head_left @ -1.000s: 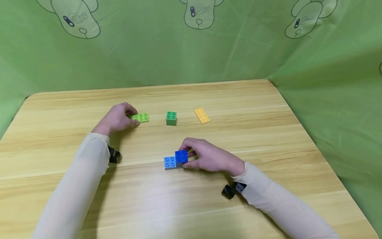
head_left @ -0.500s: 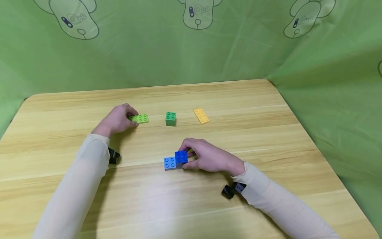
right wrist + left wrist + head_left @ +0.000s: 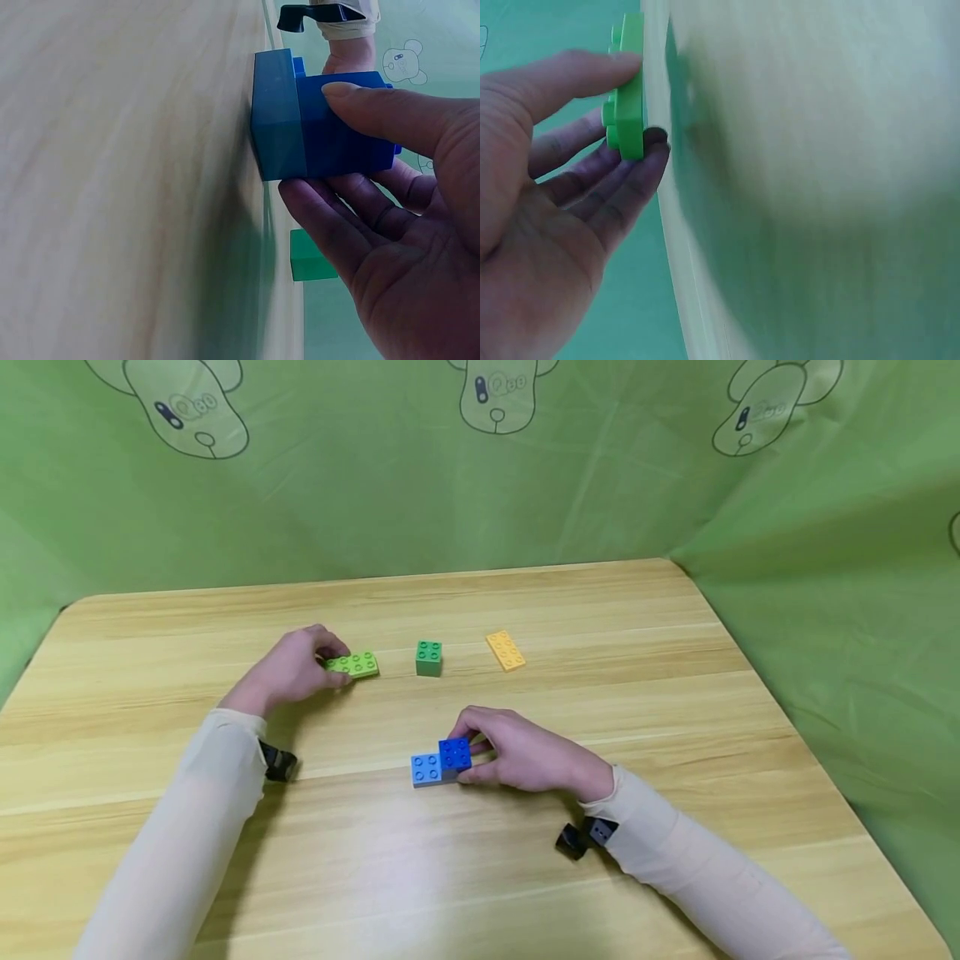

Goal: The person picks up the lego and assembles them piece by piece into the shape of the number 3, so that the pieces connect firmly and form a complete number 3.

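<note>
My left hand [image 3: 292, 668] pinches a flat lime-green toy brick [image 3: 360, 664] by its left end, thumb on the near side. In the left wrist view the lime-green brick [image 3: 632, 90] sits between thumb and fingers, studs toward the palm, a little off the tabletop. On the right, my right hand [image 3: 521, 750] holds a dark blue brick [image 3: 455, 753] between thumb and fingers. That brick is stacked on the right half of a longer light blue brick [image 3: 427, 768]. The right wrist view shows the thumb on the dark blue brick's side [image 3: 341, 135].
A green square brick [image 3: 429, 658] stands on the wooden table [image 3: 360, 868] to the right of the lime-green one. Farther right lies a flat yellow-orange brick [image 3: 506, 650]. Green curtains [image 3: 375, 485] hang behind the table and along its right side.
My left hand has drawn slightly nearer with the lime-green brick, which has shifted a little right and tilted, apparently lifted. My right hand and the blue bricks stay in place.
</note>
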`<state>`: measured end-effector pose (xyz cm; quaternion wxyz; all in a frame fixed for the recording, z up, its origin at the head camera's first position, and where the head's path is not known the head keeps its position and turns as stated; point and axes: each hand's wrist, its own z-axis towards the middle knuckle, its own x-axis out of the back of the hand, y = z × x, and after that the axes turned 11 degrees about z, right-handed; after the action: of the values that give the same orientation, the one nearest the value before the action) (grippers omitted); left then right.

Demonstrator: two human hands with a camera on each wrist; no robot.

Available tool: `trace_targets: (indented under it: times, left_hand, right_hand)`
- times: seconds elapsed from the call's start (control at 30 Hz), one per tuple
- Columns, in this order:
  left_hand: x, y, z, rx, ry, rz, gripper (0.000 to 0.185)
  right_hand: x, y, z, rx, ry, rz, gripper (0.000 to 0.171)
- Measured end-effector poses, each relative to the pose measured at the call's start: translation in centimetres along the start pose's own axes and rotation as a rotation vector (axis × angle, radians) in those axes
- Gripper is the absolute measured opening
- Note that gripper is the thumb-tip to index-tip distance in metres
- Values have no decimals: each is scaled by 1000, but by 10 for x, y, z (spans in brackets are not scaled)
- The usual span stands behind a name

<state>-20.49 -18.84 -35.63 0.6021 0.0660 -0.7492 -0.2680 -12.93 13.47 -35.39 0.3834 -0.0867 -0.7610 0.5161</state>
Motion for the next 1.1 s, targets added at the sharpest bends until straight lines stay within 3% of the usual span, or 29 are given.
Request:
trace_targets:
  times: [0.27,0.6,1.1]
  left_hand:
    - [2,6,-14,11,-12,-82,39]
    - [1,18,-28,-14,42,-182,39]
    - [-10,30,-35,22,69,-309,41]
  right_hand:
    - [0,1,-1,-8,8,-7,32]
    - [0,1,1,-20,10,-10,32]
    - [-1,1,1,-17,6,-1,32]
